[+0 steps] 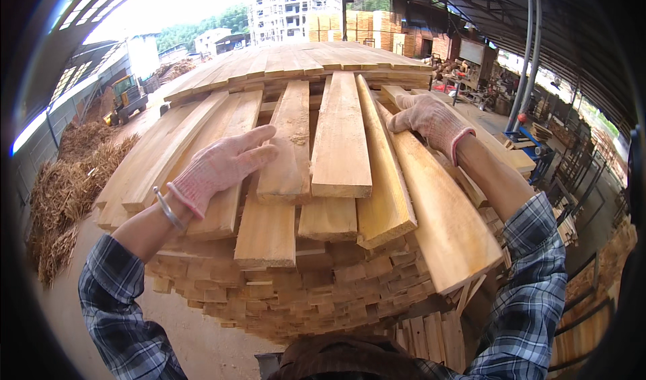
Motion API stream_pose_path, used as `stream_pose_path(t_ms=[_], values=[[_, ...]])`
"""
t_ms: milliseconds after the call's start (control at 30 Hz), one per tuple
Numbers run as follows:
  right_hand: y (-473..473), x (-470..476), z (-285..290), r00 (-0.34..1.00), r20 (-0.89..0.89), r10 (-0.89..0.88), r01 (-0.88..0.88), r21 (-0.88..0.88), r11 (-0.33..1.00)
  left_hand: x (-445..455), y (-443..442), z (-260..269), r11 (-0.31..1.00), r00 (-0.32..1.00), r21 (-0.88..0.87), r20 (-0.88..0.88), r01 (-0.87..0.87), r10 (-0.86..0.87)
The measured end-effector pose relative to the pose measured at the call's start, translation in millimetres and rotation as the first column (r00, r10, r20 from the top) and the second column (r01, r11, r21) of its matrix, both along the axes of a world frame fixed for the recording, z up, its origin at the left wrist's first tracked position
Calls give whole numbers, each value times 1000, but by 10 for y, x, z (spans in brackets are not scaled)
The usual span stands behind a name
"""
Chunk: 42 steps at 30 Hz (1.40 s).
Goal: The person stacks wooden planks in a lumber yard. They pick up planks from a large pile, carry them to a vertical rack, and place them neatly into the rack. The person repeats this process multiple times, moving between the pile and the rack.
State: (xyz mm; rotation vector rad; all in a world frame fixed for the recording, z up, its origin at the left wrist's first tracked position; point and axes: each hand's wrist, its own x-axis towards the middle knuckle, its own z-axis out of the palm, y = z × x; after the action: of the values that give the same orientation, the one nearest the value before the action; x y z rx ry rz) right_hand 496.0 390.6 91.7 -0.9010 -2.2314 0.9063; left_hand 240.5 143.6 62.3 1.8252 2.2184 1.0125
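My left hand (227, 165), in a pinkish knit work glove, lies over the boards left of centre. Its fingertips rest at the left edge of a rough wooden board (285, 163) strewn with sawdust. On the right, my gloved right hand (429, 120) has its thumb and fingers on the far end of a long wooden board (444, 208), which slants towards me over the stack's near edge. Between my hands lie a pale board (343, 142) and a yellowish board (381, 188) tilted on its side. Whether the right fingers close around the board is hidden.
Under the loose boards stands a tall lumber stack (303, 289); neatly laid boards (303, 59) form a higher layer behind. A wheel loader (126, 97) and a heap of wood scraps (75, 188) are at left. Metal posts (527, 62) and a blue machine (535, 153) stand at right.
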Motion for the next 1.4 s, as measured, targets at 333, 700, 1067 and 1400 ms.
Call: stream_pose_path(t_ms=[333,700,1067,1400], values=[[1079,865,300,976,-190,101,-54,241,969,-85,-148,42,999,939,41,343,26,-38],[951,48,24,780,599,-183,-46,346,937,-456,-335,46,968,971,82,50,-238,235],[622,-590,-179,997,74,22,-30,107,994,-215,-255,49,951,945,-90,-175,-295,277],[914,-357,-293,956,-252,-147,23,-436,900,359,-873,156,958,928,137,-313,253,-201]])
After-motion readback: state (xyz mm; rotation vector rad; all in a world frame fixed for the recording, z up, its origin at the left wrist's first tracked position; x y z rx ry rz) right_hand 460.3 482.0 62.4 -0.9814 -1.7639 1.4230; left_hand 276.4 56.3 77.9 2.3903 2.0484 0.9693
